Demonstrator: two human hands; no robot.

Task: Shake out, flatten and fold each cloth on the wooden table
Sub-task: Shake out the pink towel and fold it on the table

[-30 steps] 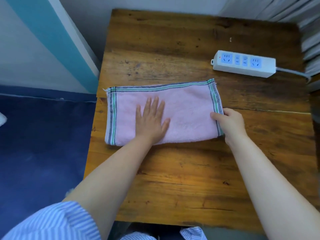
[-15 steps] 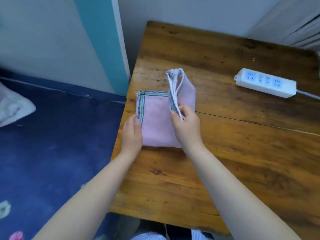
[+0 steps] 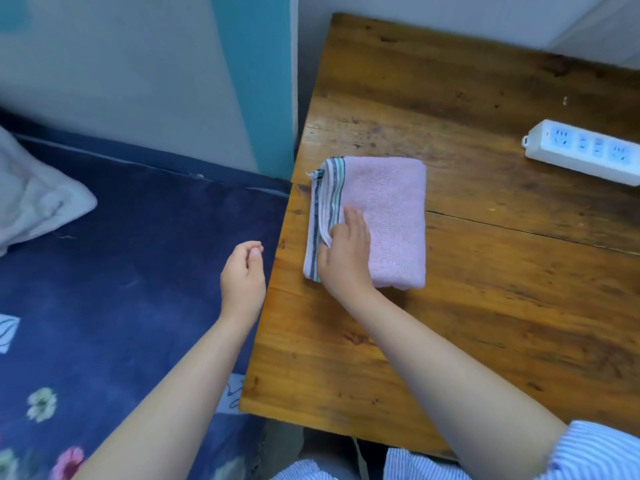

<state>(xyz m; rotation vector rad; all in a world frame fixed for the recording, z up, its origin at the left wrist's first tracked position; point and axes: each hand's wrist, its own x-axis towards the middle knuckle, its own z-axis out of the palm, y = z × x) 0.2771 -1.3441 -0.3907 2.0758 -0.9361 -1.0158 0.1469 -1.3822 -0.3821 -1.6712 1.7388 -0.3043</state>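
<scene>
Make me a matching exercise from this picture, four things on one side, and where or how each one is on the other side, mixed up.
Things:
1. pink cloth
2. left hand
3. right hand
4. power strip

Places or states:
A. off the wooden table, over the blue bedding, holding nothing
B. at the table's far right edge
C. folded, near the table's left edge
D. resting on the cloth's striped edge

Pairs: 1-C, 2-A, 3-D, 4-B
</scene>
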